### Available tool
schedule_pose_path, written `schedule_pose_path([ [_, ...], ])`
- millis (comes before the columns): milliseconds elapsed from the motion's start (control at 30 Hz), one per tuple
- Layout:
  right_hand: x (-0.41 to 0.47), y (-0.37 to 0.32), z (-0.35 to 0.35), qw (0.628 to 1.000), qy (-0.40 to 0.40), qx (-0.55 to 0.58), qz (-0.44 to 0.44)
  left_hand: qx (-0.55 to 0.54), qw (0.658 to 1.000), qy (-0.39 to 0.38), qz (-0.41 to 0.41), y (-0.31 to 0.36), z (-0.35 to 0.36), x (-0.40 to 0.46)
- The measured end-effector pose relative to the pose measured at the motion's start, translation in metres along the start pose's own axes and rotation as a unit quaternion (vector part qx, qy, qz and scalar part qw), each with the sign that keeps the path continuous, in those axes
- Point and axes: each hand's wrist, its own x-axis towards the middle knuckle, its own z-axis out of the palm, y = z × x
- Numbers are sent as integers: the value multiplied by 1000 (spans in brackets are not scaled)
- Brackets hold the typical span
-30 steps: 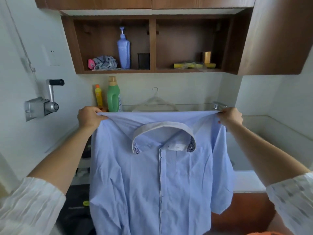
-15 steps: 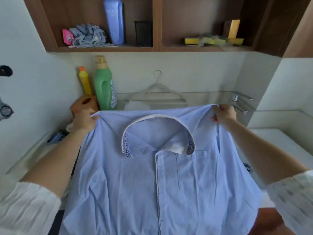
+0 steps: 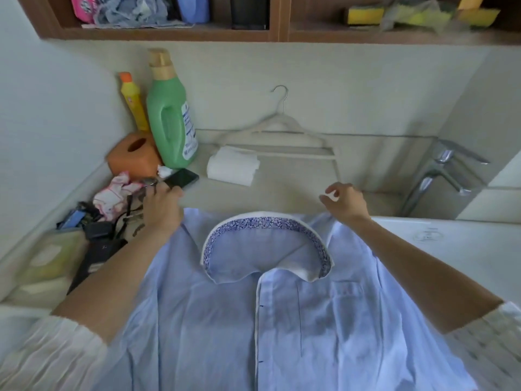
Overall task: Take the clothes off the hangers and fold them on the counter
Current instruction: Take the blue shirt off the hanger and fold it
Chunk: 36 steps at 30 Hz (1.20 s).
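Light blue button-up shirt (image 3: 282, 320) is laid flat, front up, on the tabletop (image 3: 282, 193), filling the frame from centre down to 6 o'clock; its collar (image 3: 265, 244), white-edged with a floral lining, is opened toward 12. Left hand (image 3: 162, 207) is seen at 10 o'clock of the collar, past the shirt's shoulder edge, fingers loosely bent, nothing held; whether the black phone (image 3: 181, 177) at its fingertips is touched cannot be told. Right hand (image 3: 345, 200) is raised just beyond the other shoulder at 2 o'clock, fingers loosely curled, nothing gripped. An empty white hanger (image 3: 279, 131) is leaned against the back wall at 12, a folded white cloth (image 3: 232, 169) lying in front of it. A green detergent bottle (image 3: 169, 114), yellow bottle (image 3: 134, 104) and orange tissue box (image 3: 134, 155) are grouped at 10–11. A chrome faucet (image 3: 439, 176) is placed at 3. Cluttered small items at 9 are too blurred to name.
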Motion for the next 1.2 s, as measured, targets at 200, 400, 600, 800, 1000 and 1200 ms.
schedule_pose_path([
  [200, -27, -38, 8, 900, -316, -288, -80, -74, 929, -357, 61, 57, -40, -13],
  [400, 3, -51, 7, 969, -195, 128, 77, -224, 923, -307, -52, 71, -32, -4],
  [600, 28, -66, 24, 947, -178, 242, 117, -502, 805, -236, -212, 91, -10, 26],
  [800, 18, -53, 80, 949, -106, 261, 144, -589, 724, -257, -251, 102, 15, 23],
  [1000, -33, -40, 104, 963, -152, -53, -218, -519, 821, -202, -129, 100, 42, 6],
  [1200, -17, -37, 104, 957, -141, -41, -249, -453, 867, -203, -35, 101, 32, -5],
])
